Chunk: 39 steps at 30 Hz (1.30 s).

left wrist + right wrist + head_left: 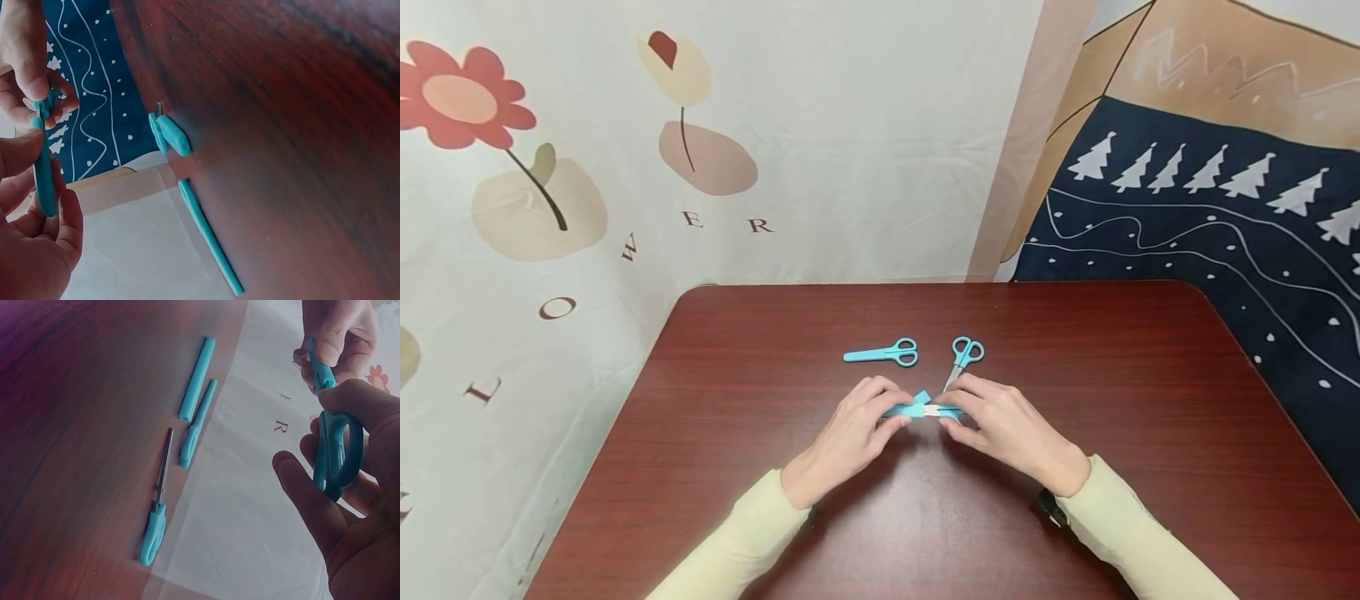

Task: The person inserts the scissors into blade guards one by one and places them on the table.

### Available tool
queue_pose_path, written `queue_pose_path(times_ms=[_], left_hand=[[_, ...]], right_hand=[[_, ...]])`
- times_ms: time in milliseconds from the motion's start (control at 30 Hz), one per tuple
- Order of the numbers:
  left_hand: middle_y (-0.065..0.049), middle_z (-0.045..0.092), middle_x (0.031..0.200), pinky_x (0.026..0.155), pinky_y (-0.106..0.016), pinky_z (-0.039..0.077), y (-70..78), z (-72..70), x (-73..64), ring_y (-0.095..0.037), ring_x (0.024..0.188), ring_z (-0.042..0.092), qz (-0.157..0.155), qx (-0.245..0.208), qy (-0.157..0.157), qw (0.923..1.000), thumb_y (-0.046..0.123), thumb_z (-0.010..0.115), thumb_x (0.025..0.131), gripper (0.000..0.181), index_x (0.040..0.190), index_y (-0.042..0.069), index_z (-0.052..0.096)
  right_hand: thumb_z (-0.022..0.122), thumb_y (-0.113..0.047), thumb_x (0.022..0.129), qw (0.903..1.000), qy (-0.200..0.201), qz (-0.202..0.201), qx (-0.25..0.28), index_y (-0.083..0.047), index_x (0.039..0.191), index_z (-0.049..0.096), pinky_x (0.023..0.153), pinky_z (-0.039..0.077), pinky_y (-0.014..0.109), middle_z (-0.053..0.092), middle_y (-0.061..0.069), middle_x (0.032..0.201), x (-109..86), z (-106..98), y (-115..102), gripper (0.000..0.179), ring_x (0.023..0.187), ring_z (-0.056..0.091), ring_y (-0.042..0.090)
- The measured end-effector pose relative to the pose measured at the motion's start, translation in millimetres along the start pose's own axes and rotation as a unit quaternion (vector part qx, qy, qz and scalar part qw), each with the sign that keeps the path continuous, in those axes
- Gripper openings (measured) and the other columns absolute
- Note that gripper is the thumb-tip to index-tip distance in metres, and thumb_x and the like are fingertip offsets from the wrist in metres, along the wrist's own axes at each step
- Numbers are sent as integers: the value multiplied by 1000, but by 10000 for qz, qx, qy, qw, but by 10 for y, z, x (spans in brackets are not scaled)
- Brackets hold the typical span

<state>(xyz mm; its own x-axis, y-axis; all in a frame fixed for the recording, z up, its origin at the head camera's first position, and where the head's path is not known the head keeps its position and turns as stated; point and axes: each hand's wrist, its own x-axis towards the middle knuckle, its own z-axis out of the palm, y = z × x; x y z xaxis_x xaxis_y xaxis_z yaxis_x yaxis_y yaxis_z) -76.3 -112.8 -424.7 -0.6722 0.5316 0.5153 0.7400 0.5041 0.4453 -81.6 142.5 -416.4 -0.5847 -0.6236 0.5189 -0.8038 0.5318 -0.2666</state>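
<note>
Pinches sheath (pixel 45 181) in left hand (pixel 856 418), scissors (pixel 356 447) in right hand (pixel 1013 423), over glossy red-brown bench (pixel 925 521), facing flower-printed backdrop (pixel 865 167), probably cloth!

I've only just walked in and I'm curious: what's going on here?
A person's left grip pinches a cap that partly covers the blades of a pair of scissors; the right grip holds their handles. Some metal shows between. On the table lie a capped pair, a bare pair and a loose cap.
</note>
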Motion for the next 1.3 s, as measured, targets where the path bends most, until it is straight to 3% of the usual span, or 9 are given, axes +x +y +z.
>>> queue_pose_path(times_ms=[233,600,900,1300], left_hand=[[0,64,105,81,-32,51,-5,13,-8,-17,96,56,-195,-224,2,9996,10,79,91,18,108,9,73],[1,62,104,78,-28,49,-18,16,20,-16,94,54,-121,-344,44,9993,10,79,91,19,109,9,72],[2,61,101,76,-26,49,-19,13,30,-14,91,53,-237,-447,6,9987,9,80,91,20,110,8,74],[1,60,96,73,-26,48,-19,30,30,-15,87,52,-56,-322,189,9993,6,83,87,21,107,7,75]], right_hand=[[86,-13,84,10000,-22,50,35,-9,105,76,69,57,24,66,-2,102,2,-6,-12,23,82,64,8],[89,-13,81,9999,104,16,3,-9,104,75,69,57,23,66,-2,102,14,-50,-25,27,82,64,8],[88,-11,81,9998,166,18,-69,-8,102,75,67,55,22,66,-1,102,13,-53,-23,26,80,62,8],[89,-10,80,9999,169,-20,17,-7,101,74,65,54,21,66,-1,102,18,-44,-16,27,77,61,7]])
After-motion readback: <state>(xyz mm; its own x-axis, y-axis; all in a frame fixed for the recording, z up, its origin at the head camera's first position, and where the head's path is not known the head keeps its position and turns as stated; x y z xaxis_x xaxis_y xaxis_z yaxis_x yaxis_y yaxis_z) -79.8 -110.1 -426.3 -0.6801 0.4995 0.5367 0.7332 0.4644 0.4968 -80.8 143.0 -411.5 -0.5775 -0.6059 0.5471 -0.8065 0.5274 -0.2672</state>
